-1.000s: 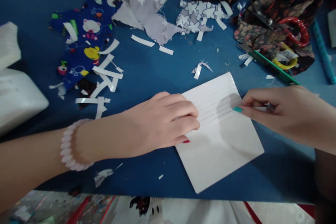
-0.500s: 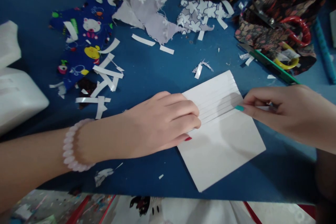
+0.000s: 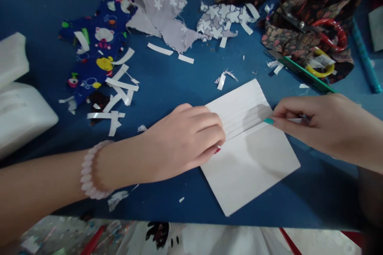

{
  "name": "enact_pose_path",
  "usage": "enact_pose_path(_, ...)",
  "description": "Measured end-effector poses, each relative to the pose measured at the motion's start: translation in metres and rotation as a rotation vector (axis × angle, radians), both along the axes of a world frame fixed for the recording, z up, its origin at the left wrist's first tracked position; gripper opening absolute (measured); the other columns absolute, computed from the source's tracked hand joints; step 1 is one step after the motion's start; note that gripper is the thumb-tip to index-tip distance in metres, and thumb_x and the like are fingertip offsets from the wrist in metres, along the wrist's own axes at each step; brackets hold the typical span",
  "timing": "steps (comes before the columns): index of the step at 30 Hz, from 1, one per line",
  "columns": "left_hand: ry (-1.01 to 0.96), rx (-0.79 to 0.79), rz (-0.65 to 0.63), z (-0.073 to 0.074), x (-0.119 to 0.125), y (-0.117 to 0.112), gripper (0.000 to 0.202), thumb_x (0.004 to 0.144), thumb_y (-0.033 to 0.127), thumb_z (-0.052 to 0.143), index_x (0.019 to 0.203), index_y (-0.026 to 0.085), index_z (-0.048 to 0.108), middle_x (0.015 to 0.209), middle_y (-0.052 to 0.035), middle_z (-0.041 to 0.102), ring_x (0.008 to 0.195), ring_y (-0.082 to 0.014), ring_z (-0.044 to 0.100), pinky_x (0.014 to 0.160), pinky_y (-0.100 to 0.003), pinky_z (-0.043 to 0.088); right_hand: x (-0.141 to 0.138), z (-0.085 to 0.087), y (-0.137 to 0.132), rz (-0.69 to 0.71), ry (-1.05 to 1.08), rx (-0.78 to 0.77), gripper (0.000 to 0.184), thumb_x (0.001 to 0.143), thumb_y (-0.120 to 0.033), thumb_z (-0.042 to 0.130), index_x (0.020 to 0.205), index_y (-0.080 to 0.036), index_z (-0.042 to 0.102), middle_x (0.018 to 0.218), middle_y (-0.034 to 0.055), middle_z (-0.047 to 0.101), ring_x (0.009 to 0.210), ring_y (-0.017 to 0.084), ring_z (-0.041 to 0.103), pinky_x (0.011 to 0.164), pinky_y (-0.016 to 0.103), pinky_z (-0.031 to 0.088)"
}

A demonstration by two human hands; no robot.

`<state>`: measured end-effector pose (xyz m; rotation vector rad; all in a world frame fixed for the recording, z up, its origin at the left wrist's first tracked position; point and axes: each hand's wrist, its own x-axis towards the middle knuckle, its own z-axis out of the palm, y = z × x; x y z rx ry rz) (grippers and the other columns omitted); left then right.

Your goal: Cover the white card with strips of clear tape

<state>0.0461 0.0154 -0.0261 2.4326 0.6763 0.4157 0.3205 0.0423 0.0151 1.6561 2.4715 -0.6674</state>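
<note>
A white square sheet (image 3: 254,163) lies tilted on the blue table (image 3: 179,83), with several thin strips laid side by side across its upper part. My left hand (image 3: 182,139), a pink bead bracelet on its wrist, rests curled on the sheet's left edge and pinches the left ends of the strips. My right hand (image 3: 317,121) is at the sheet's right edge, fingers pressed together on the end of a white strip (image 3: 248,121).
Loose white strips (image 3: 119,87) lie left of the sheet. Fabric scraps sit at the back: cartoon-print blue (image 3: 98,48), grey floral (image 3: 167,16), dark floral (image 3: 299,32). Red-handled scissors (image 3: 332,32), yellow-handled scissors (image 3: 321,69) and a green ruler (image 3: 305,73) lie at right. A white block (image 3: 20,111) is at left.
The view has shifted slightly. Both hands stay at the sheet's edges; my left hand's fingers have curled in a little more on the strips.
</note>
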Motion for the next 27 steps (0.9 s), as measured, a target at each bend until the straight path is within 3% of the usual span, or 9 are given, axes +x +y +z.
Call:
enact_pose_path(12,0.025,0.098,-0.031,-0.003,-0.002,0.000,0.009,0.097,0.015,0.050,0.091,0.019,0.054,0.096,-0.0012,0.061,0.091,-0.0179,0.054,0.072,-0.032,0.031,0.002,-0.001,0.000,0.036,0.010,0.025,0.028,0.084,-0.043,0.049,0.064,-0.027,0.059,0.045,-0.0068,0.053,0.037,0.010,0.044,0.038,0.023,0.029)
enact_pose_path(18,0.060,0.171,-0.037,-0.005,-0.005,-0.003,0.018,0.099,0.009,0.045,0.092,0.021,0.057,0.097,-0.0009,0.064,0.091,-0.0170,0.055,0.075,-0.034,0.031,0.000,-0.002,0.001,0.010,0.006,0.002,0.022,0.081,-0.041,0.053,0.066,-0.028,0.062,0.047,-0.0068,0.055,0.041,0.010,0.047,0.040,0.024,0.028)
enact_pose_path(22,0.029,0.325,-0.067,0.000,-0.011,-0.003,0.024,0.102,0.009,0.041,0.109,0.022,0.059,0.116,0.0004,0.068,0.110,-0.0153,0.057,0.082,-0.036,0.034,-0.002,0.000,0.000,-0.018,-0.002,-0.033,0.021,0.080,-0.039,0.053,0.067,-0.028,0.063,0.049,-0.0069,0.056,0.042,0.010,0.046,0.044,0.025,0.030)
enact_pose_path(27,0.049,0.486,-0.167,0.008,-0.016,0.002,0.024,0.100,0.010,0.046,0.105,0.022,0.066,0.117,0.0039,0.071,0.109,-0.0137,0.061,0.082,-0.033,0.040,-0.002,0.000,-0.001,-0.012,-0.015,-0.062,0.021,0.084,-0.038,0.052,0.071,-0.026,0.063,0.051,-0.0052,0.056,0.046,0.011,0.047,0.050,0.027,0.031)
